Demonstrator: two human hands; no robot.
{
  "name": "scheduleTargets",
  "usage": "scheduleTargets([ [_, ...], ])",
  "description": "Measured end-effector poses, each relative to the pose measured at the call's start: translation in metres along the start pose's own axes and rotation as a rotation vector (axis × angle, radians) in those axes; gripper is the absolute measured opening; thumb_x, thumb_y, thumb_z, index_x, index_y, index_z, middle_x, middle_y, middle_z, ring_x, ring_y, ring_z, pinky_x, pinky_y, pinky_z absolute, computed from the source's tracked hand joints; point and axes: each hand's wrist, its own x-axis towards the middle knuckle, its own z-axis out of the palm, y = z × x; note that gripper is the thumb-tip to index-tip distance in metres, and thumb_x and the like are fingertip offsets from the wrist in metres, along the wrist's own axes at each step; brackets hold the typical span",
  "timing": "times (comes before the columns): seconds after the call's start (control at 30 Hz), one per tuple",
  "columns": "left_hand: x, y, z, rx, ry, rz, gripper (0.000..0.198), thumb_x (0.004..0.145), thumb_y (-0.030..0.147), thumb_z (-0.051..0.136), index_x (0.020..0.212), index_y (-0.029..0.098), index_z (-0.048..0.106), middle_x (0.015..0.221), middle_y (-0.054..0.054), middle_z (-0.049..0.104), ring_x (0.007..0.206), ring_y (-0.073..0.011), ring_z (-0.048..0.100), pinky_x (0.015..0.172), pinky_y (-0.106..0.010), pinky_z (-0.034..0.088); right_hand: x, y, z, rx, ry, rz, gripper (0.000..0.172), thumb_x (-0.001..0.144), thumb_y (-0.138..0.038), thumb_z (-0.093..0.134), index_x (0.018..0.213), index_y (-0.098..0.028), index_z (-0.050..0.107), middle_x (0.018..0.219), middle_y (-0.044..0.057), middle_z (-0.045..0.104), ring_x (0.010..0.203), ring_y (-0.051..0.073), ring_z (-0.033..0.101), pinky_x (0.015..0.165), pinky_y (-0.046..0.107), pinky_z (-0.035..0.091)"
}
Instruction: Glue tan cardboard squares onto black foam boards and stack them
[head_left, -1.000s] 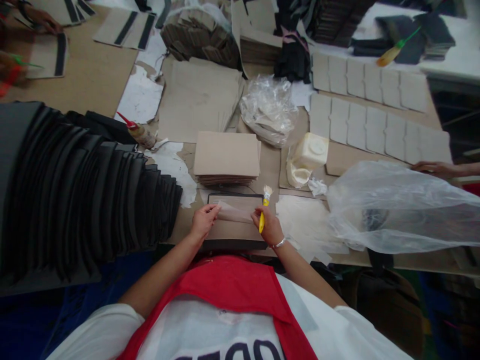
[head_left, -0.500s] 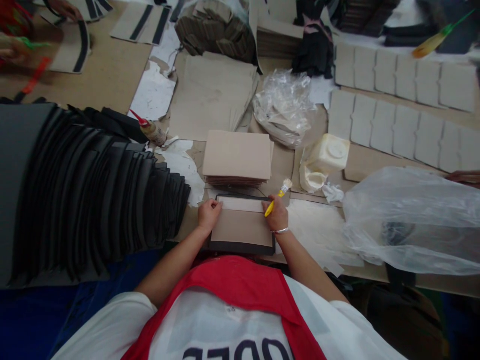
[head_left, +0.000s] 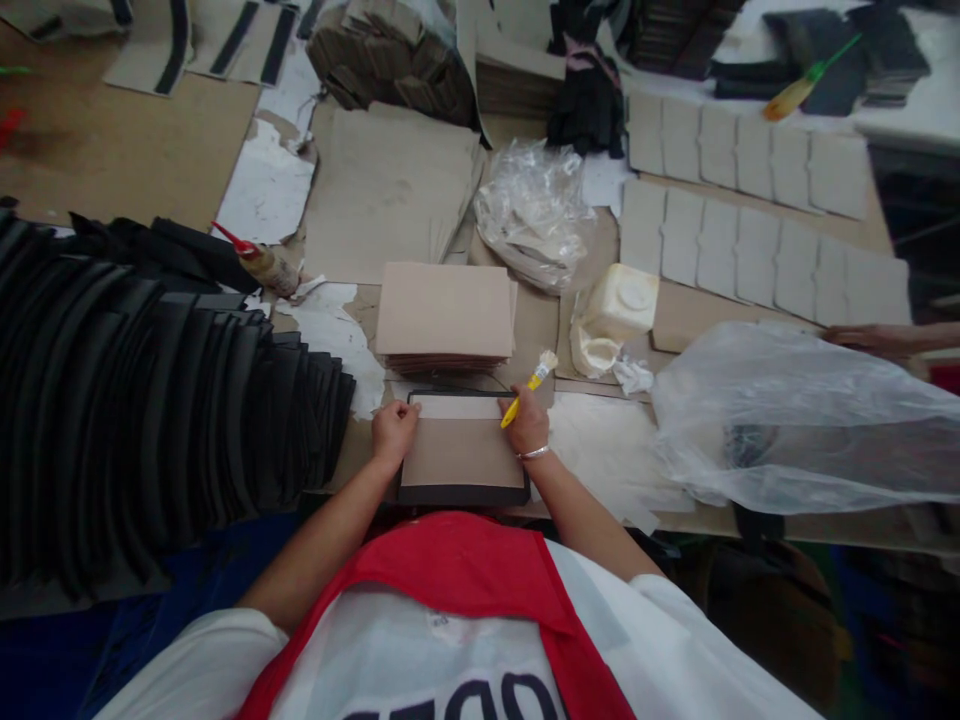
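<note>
Directly in front of me lies a tan board (head_left: 461,452) on a black sheet (head_left: 465,495), whose dark border shows around it. A pale strip (head_left: 459,407) runs along the board's far edge. My left hand (head_left: 394,436) is closed, pinching at the strip's left end, by the corner. At the other end, my right hand (head_left: 529,428) is closed around a yellow-handled paintbrush (head_left: 519,402), bristles pointing up and away. Its fingertips also touch the strip's right end. Just beyond is a stack of tan boards (head_left: 444,310).
Black sheets (head_left: 172,400) are fanned in a large pile at left. A glue bottle (head_left: 266,268) with a red nozzle lies behind them. At right are a cut-open plastic jug (head_left: 621,305) and clear plastic sheeting (head_left: 795,420), with another person's hand (head_left: 870,338) at its edge.
The view has shifted right, so things sit further left. Both my hands stay at the strip's ends; the strip looks slightly narrower and straighter. The co-worker's hands at upper left have left view.
</note>
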Motion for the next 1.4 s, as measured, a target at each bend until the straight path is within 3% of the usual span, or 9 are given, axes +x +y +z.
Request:
scheduleTargets([
  [0.23, 0.002, -0.003, -0.005, 0.16, 0.011, 0.064, 0.026, 0.079, 0.041, 0.052, 0.07, 0.017, 0.059, 0.068, -0.004, 0.06, 0.067, -0.0174, 0.056, 0.064, -0.027, 0.041, -0.001, 0.005, -0.003, 0.013, 0.067, -0.039, 0.033, 0.085, -0.032, 0.052, 0.113, -0.015, 0.05, 0.094, 0.011, 0.063, 0.085, 0.022, 0.059, 0.075, 0.033, 0.047],
  [0.37, -0.007, 0.007, -0.004, 0.319, 0.129, 0.345, 0.034, 0.082, 0.035, 0.05, 0.106, 0.011, 0.058, 0.107, -0.016, 0.06, 0.104, -0.0254, 0.055, 0.088, -0.037, 0.042, -0.01, 0.009, -0.018, 0.012, 0.12, -0.048, 0.034, 0.086, -0.029, 0.049, 0.115, -0.011, 0.049, 0.098, 0.015, 0.062, 0.091, 0.025, 0.057, 0.082, 0.039, 0.046],
  [0.57, -0.039, 0.033, 0.036, 0.541, -0.368, 0.911, 0.06, 0.087, 0.04, 0.043, 0.14, 0.013, 0.034, 0.148, -0.012, 0.029, 0.138, -0.0237, 0.021, 0.113, -0.043, 0.013, -0.04, -0.007, -0.013, 0.111, -0.058, -0.346, 0.031, 0.08, -0.012, 0.043, 0.109, -0.017, 0.055, 0.123, 0.013, 0.057, 0.116, 0.024, 0.049, 0.097, 0.042, 0.041],
  [0.77, -0.04, 0.01, 0.016, 0.702, -0.332, 0.672, 0.082, 0.082, 0.057, 0.044, 0.144, 0.008, 0.023, 0.152, -0.014, 0.017, 0.141, -0.0251, 0.012, 0.114, -0.044, 0.007, -0.05, -0.001, -0.008, 0.07, -0.023, -0.347, 0.028, 0.076, -0.009, 0.046, 0.102, -0.014, 0.054, 0.128, 0.016, 0.053, 0.121, 0.025, 0.046, 0.1, 0.046, 0.038],
  [0.97, -0.058, -0.008, -0.042, 0.736, -0.167, 0.451, 0.076, 0.081, 0.046, 0.055, 0.14, 0.004, 0.033, 0.148, -0.019, 0.025, 0.138, -0.0308, 0.019, 0.113, -0.051, 0.013, -0.047, 0.004, -0.022, 0.122, 0.081, -0.38, 0.031, 0.075, -0.01, 0.043, 0.105, -0.013, 0.052, 0.116, 0.016, 0.06, 0.11, 0.026, 0.054, 0.09, 0.047, 0.046],
  [1.13, -0.114, 0.02, -0.134, 0.385, -0.001, 0.839, 0.04, 0.085, 0.031, 0.052, 0.122, 0.017, 0.053, 0.114, -0.011, 0.064, 0.106, -0.0194, 0.06, 0.092, -0.033, 0.048, -0.044, -0.013, -0.036, 0.254, 0.238, -0.383, 0.03, 0.081, -0.028, 0.049, 0.11, -0.019, 0.05, 0.112, 0.013, 0.062, 0.099, 0.03, 0.061, 0.082, 0.052, 0.05],
  [1.27, -0.155, 0.05, -0.241, 0.249, 0.494, 1.077, 0.036, 0.079, 0.018, 0.06, 0.114, 0.027, 0.054, 0.082, -0.002, 0.068, 0.076, -0.0144, 0.063, 0.073, -0.027, 0.053, -0.036, -0.057, -0.056, 0.381, 0.309, -0.492, 0.034, 0.081, -0.031, 0.053, 0.114, -0.032, 0.048, 0.113, 0.011, 0.063, 0.097, 0.03, 0.064, 0.081, 0.049, 0.052],
  [1.33, -0.152, 0.054, -0.298, 0.363, 0.829, 0.92, 0.033, 0.079, 0.02, 0.06, 0.111, 0.027, 0.056, 0.086, -0.003, 0.067, 0.085, -0.0171, 0.063, 0.081, -0.031, 0.05, -0.033, -0.086, -0.07, 0.447, 0.326, -0.564, 0.036, 0.082, -0.03, 0.055, 0.117, -0.034, 0.045, 0.112, 0.01, 0.063, 0.097, 0.027, 0.064, 0.08, 0.045, 0.054],
  [1.4, -0.131, 0.047, -0.35, 0.509, 0.992, 0.582, 0.038, 0.08, 0.035, 0.06, 0.114, 0.021, 0.055, 0.109, -0.01, 0.063, 0.107, -0.0231, 0.056, 0.096, -0.039, 0.043, -0.03, -0.114, -0.083, 0.506, 0.317, -0.642, 0.037, 0.083, -0.03, 0.055, 0.118, -0.03, 0.044, 0.112, 0.009, 0.064, 0.097, 0.026, 0.065, 0.08, 0.044, 0.055],
])
